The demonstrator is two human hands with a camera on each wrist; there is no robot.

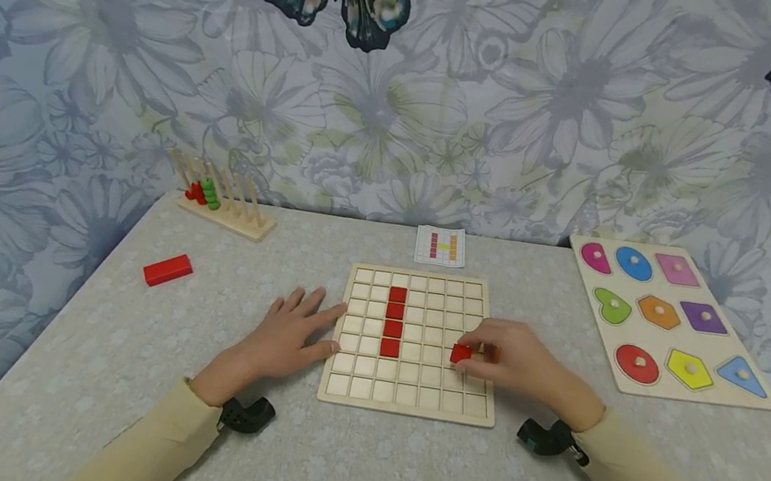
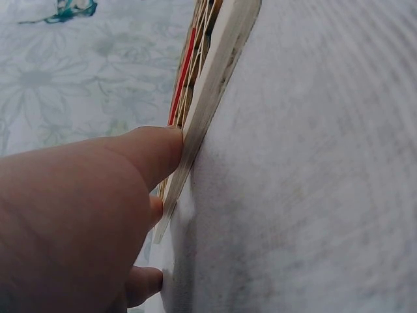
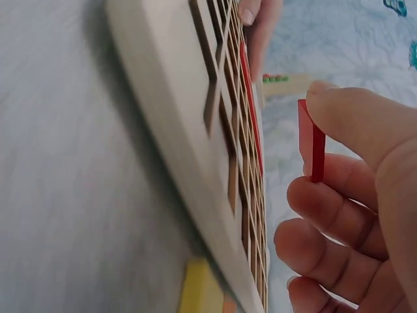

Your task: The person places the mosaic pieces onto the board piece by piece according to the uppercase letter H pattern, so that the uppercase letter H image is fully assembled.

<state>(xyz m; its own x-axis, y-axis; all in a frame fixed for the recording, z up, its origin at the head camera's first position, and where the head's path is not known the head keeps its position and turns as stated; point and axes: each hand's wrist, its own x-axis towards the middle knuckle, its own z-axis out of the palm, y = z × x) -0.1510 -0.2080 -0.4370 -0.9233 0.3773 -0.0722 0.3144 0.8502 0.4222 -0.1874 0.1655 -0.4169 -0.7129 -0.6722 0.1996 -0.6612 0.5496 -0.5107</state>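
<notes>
A wooden grid board (image 1: 404,410) lies in the middle of the table, with a column of several red square tiles (image 1: 395,311) in its cells. Between thumb and fingers, my right hand (image 1: 525,365) pinches another red square tile (image 1: 461,354), held over the right part of the board. The right wrist view shows that tile (image 3: 317,147) edge-on, apart from the board. My left hand (image 1: 287,334) is spread flat, its thumb and index finger touching the board's left edge. In the left wrist view the thumb (image 2: 156,147) rests against that edge.
A red bar (image 1: 168,270) lies at the left. Behind it stands a wooden peg rack (image 1: 237,221) with red and green pieces. A pattern card (image 1: 441,247) lies behind the board, and a shape puzzle (image 1: 653,342) at the right. Something yellow (image 3: 202,287) shows beside the board.
</notes>
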